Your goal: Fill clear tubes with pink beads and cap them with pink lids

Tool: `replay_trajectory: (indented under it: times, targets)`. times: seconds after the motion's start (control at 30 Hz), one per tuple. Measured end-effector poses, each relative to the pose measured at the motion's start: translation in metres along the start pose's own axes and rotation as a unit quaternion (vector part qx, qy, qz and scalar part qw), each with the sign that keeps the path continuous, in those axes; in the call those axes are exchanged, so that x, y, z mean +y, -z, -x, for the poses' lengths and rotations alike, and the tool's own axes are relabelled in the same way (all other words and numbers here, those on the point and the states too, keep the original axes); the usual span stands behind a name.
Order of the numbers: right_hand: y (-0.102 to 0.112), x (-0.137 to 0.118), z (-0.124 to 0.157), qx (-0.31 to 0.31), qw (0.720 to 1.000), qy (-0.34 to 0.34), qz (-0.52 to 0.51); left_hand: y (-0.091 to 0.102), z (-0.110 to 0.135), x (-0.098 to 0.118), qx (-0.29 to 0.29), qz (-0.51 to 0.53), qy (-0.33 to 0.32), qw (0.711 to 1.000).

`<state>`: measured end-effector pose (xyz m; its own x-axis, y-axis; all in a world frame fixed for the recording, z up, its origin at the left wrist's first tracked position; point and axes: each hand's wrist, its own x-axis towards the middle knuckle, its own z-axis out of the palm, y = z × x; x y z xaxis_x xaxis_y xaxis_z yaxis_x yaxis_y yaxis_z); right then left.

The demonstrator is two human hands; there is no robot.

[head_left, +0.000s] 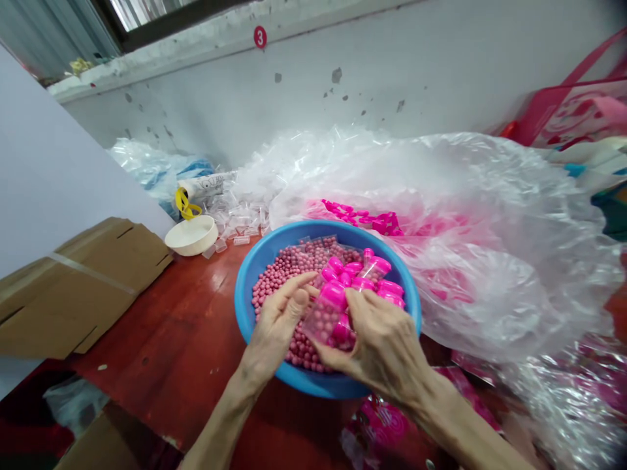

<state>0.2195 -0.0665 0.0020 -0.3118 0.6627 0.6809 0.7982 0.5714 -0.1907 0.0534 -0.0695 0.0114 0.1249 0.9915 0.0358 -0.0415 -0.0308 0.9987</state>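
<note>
A blue basin (243, 326) holds many pink beads (272, 277) and several clear plastic jars with bright pink caps (390, 287). Over the basin, my right hand (386, 339) grips a clear jar (321, 321) with a pink cap, tilted and with pink beads showing through its wall. Its thumb is below the jar and the fingers are by the cap. Just left of that jar is my left hand (277, 323), its fingers stretched out toward it and partly apart. Whether the left fingertips touch the jar is hard to make out.
Behind the basin lies a large clear plastic bag (490, 196) with pink pieces inside. Clear small tubes (242, 219), a white shallow dish (192, 236) and yellow tape (186, 203) sit at the back left. Flattened cardboard (93, 281) rests on the red table (161, 352).
</note>
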Motion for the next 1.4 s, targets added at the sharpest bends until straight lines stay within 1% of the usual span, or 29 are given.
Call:
replay_trajectory:
  times: [0.07, 0.13, 0.2, 0.27, 0.33, 0.4, 0.57, 0.63, 0.7, 0.73, 0.77, 0.83, 0.9, 0.93, 0.97, 1.0, 1.07, 1.1, 1.17, 1.23, 1.3, 1.4]
  targets:
    - [-0.004, -0.009, 0.003, 0.01, 1.0, 0.015, -0.024, -0.005, 0.002, 0.004, -0.049, -0.005, 0.031, 0.998]
    - [-0.008, -0.018, 0.006, 0.018, 0.999, 0.005, -0.049, -0.007, 0.007, 0.007, -0.089, -0.01, 0.057, 0.994]
    - [-0.01, -0.026, 0.01, 0.014, 0.997, -0.014, -0.07, -0.005, 0.012, 0.009, -0.116, -0.026, 0.056, 0.991]
    - [-0.01, -0.031, 0.013, 0.018, 0.996, -0.024, -0.085, -0.004, 0.017, 0.011, -0.124, -0.049, 0.041, 0.99]
    - [-0.009, -0.034, 0.015, 0.031, 0.995, -0.024, -0.087, -0.004, 0.021, 0.012, -0.116, -0.079, 0.023, 0.99]
    - [-0.009, -0.035, 0.015, 0.031, 0.996, -0.018, -0.085, -0.006, 0.023, 0.01, -0.1, -0.105, 0.007, 0.989]
    - [-0.016, -0.032, 0.015, -0.018, 0.996, -0.007, -0.082, -0.012, 0.025, 0.001, -0.046, -0.099, 0.003, 0.994]
    - [-0.02, -0.032, 0.015, -0.034, 0.994, -0.015, -0.102, -0.014, 0.023, -0.003, -0.021, -0.098, -0.003, 0.995]
    - [-0.023, -0.032, 0.013, -0.057, 0.989, -0.034, -0.129, -0.014, 0.019, -0.005, -0.015, -0.095, -0.004, 0.995]
    - [-0.023, -0.03, 0.011, -0.064, 0.989, -0.041, -0.129, -0.013, 0.017, -0.005, -0.022, -0.088, -0.001, 0.996]
    - [-0.022, -0.027, 0.008, -0.069, 0.99, -0.044, -0.115, -0.011, 0.014, -0.005, -0.034, -0.08, 0.005, 0.996]
    - [-0.016, -0.014, 0.0, -0.058, 0.996, -0.048, -0.051, -0.003, 0.006, -0.004, -0.058, -0.074, 0.011, 0.996]
    - [-0.01, 0.008, -0.009, -0.029, 0.997, -0.066, 0.04, 0.009, -0.007, -0.002, -0.058, -0.119, -0.003, 0.991]
    - [-0.008, 0.022, -0.012, -0.029, 0.994, -0.081, 0.073, 0.017, -0.016, -0.002, -0.047, -0.16, -0.019, 0.986]
    - [-0.008, 0.035, -0.015, -0.044, 0.989, -0.092, 0.107, 0.024, -0.027, -0.002, -0.036, -0.238, -0.034, 0.97]
    - [-0.009, 0.048, -0.016, -0.055, 0.985, -0.096, 0.132, 0.031, -0.039, -0.002, -0.022, -0.334, -0.06, 0.941]
    - [-0.014, 0.066, -0.015, -0.084, 0.98, -0.105, 0.147, 0.04, -0.065, -0.007, -0.029, -0.386, -0.071, 0.919]
    - [-0.018, 0.071, -0.014, -0.092, 0.979, -0.11, 0.143, 0.042, -0.077, -0.011, -0.038, -0.406, -0.079, 0.909]
    - [-0.026, 0.073, -0.01, -0.09, 0.979, -0.121, 0.135, 0.041, -0.099, -0.021, -0.052, -0.447, -0.097, 0.888]
    - [-0.029, 0.068, -0.008, -0.06, 0.98, -0.127, 0.138, 0.036, -0.114, -0.034, -0.058, -0.484, -0.117, 0.866]
    - [-0.026, 0.062, -0.007, -0.027, 0.981, -0.125, 0.149, 0.031, -0.123, -0.048, -0.064, -0.512, -0.136, 0.846]
    - [-0.013, 0.051, -0.007, 0.013, 0.982, -0.111, 0.153, 0.029, -0.128, -0.064, -0.073, -0.542, -0.155, 0.823]
